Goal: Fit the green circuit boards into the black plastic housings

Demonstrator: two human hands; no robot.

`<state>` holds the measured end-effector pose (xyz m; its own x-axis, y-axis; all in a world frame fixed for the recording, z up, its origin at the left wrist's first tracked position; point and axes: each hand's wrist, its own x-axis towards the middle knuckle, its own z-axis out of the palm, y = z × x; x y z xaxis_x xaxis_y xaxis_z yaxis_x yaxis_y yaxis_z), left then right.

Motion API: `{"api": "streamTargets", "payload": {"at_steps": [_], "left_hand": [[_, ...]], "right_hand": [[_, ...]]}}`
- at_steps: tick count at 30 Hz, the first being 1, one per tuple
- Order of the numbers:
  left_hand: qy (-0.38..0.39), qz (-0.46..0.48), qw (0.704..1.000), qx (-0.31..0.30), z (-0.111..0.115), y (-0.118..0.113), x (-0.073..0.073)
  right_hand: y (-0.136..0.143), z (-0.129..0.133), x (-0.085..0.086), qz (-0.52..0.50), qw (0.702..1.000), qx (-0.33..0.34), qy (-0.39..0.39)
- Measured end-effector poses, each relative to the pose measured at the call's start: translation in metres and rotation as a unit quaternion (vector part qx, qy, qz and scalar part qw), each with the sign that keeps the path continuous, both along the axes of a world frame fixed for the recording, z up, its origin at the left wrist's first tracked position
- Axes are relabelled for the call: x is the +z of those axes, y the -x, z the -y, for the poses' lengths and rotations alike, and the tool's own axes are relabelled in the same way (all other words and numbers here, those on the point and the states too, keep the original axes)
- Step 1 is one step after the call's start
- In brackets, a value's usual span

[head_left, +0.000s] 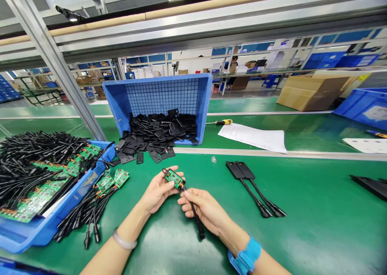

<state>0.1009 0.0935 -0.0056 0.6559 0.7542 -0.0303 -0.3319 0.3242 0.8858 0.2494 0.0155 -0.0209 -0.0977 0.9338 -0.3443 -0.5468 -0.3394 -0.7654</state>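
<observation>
A green circuit board (pixel 174 178) sits against a black plastic casing, and my left hand (pixel 160 188) grips both, thumb on the board. Colored wires run from the board's lower end into a black cable (pixel 196 218). My right hand (pixel 205 208) pinches this cable close to the board; its connector end hangs below my fingers. To the right lie two black cased units (pixel 240 170) with cables, side by side on the green table (pixel 169 242). Left of my hands is a loose bunch of wired circuit boards (pixel 104 184).
A tipped blue crate (pixel 208 106) spills black plastic casings (pixel 163 128) onto the table. Another blue bin (pixel 75 192) at left is heaped with cabled boards. Behind are a screwdriver (pixel 223 122), a paper sheet (pixel 254 137) and a cardboard box (pixel 311 92). A metal post (pixel 57 57) rises at left.
</observation>
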Motion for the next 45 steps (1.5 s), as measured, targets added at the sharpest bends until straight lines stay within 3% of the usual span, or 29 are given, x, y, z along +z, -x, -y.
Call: {"api": "streamTargets", "payload": {"at_steps": [7, 12, 20, 26, 30, 39, 45], "left_hand": [[0.002, -0.027, 0.995, 0.095, 0.006, -0.013, -0.011], [-0.009, -0.054, 0.991, 0.125, 0.005, -0.015, -0.016], [-0.073, -0.098, 0.982, 0.147, 0.006, -0.014, -0.017], [-0.086, -0.088, 0.982, 0.143, 0.006, -0.016, -0.018], [-0.068, -0.078, 0.984, 0.144, 0.007, -0.016, -0.014], [0.018, -0.015, 0.986, 0.165, 0.015, -0.022, -0.015], [-0.010, -0.007, 0.983, 0.181, 0.017, -0.020, -0.015]], "right_hand": [[0.005, -0.003, -0.003, -0.002, 0.999, 0.015, 0.029], [0.003, -0.006, -0.006, 0.005, 0.999, 0.039, 0.018], [0.005, -0.010, -0.011, 0.149, 0.987, 0.046, -0.032], [0.007, -0.008, -0.009, 0.357, 0.923, -0.032, -0.142], [0.006, -0.009, -0.009, 0.421, 0.889, -0.051, -0.173], [0.009, -0.010, -0.012, 0.419, 0.880, -0.109, -0.194], [0.004, -0.015, -0.012, 0.367, 0.915, -0.029, -0.164]]}}
